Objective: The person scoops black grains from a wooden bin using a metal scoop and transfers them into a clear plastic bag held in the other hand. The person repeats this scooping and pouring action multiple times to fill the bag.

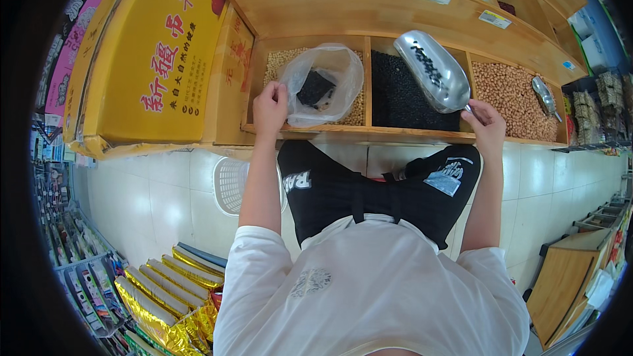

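Note:
My left hand pinches the rim of a clear plastic bag, whose mouth gapes over the compartment of pale yellow beans. Something black lies in the bag, with a few pale beans beside it; whether it is a heap of beans cannot be told. My right hand grips the handle of a metal scoop, which lies over the compartment of black beans and carries some black beans. To the right is a compartment of pinkish-tan peanuts or beans with a smaller metal scoop on top.
Wooden dividers part the compartments. A yellow printed carton stands to the left. Behind rises a wooden tier with price labels and plastic bags. A white plastic basket sits on the floor near my legs, and gold packages lie at lower left.

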Demonstrator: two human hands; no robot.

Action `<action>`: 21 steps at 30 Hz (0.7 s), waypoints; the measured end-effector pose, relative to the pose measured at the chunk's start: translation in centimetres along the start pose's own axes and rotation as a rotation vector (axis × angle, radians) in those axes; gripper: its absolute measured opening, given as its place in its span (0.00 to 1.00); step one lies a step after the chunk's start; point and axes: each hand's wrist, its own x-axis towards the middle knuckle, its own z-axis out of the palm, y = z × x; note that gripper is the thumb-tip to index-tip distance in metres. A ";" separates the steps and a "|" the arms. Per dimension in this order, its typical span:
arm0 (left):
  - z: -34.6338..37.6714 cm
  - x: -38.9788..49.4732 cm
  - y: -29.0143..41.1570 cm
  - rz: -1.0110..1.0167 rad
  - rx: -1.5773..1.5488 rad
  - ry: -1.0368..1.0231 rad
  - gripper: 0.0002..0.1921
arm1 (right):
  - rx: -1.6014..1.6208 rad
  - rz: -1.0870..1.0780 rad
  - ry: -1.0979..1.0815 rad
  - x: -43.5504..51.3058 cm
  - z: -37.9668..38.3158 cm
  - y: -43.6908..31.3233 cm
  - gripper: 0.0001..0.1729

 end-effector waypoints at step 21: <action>-0.2 -0.2 0.2 0.027 -0.030 0.035 0.12 | -0.858 -0.337 -0.230 -1.1 5.3 -16.7 0.16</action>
